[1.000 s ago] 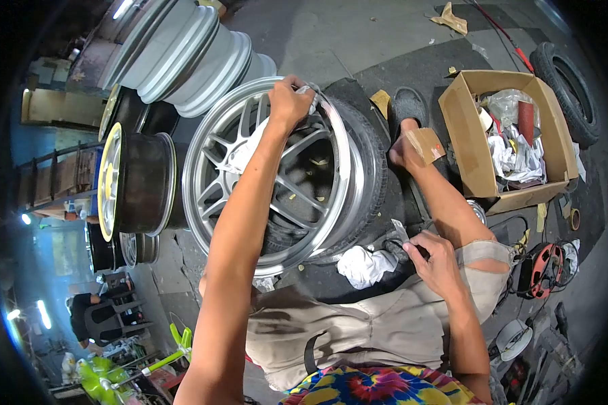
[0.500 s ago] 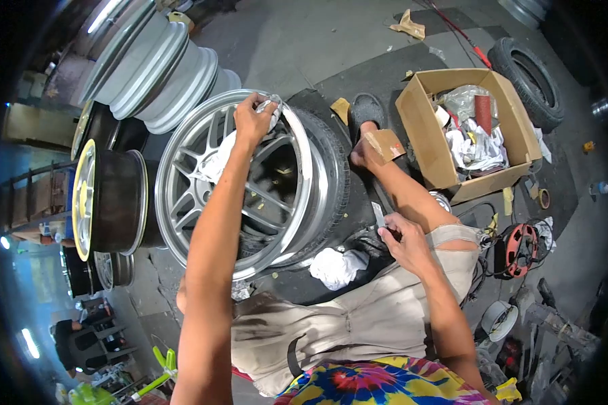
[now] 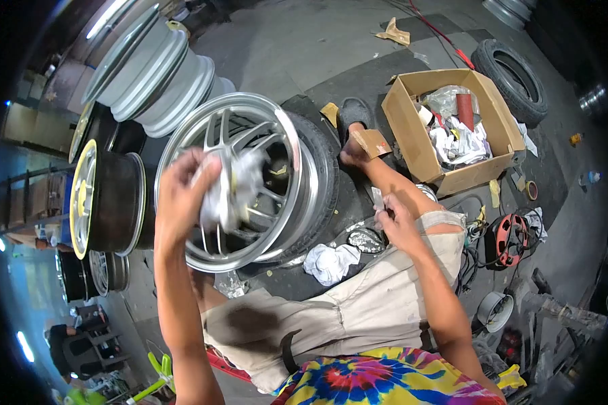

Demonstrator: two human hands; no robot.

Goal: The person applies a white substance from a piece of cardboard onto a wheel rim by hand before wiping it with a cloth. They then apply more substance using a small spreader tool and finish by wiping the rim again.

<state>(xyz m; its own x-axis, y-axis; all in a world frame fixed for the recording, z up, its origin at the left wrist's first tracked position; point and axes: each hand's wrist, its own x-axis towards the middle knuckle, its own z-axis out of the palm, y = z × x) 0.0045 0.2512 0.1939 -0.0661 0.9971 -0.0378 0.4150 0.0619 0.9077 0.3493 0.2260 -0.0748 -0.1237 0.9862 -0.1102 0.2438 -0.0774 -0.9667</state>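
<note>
My left hand point(image 3: 188, 189) is closed round a white rag point(image 3: 235, 192), both smeared by motion, in front of the silver wheel rim point(image 3: 257, 262). The rim stands tilted against a black tyre point(image 3: 327, 169), and a pale pinkish-white patch point(image 3: 286, 125) shows on its upper right lip. Above my right thigh, my right hand point(image 3: 400, 221) pinches a small flat scraper point(image 3: 377, 198), blade pointing up and away from me. Another crumpled white cloth point(image 3: 330, 263) lies on the floor between the rim and my lap.
A cardboard box point(image 3: 446, 181) of rags and rubbish stands right of my foot, with a loose tyre point(image 3: 510, 81) beyond. Stacked rims point(image 3: 152, 77) and a yellow-edged wheel point(image 3: 84, 199) stand at left. A red-and-black cable reel point(image 3: 508, 241) sits at right. A person point(image 3: 74, 347) is at lower left.
My left hand has come off the rim's top edge and swung down and left with the rag. My right hand has stayed near my thigh with the scraper. The view has shifted slightly.
</note>
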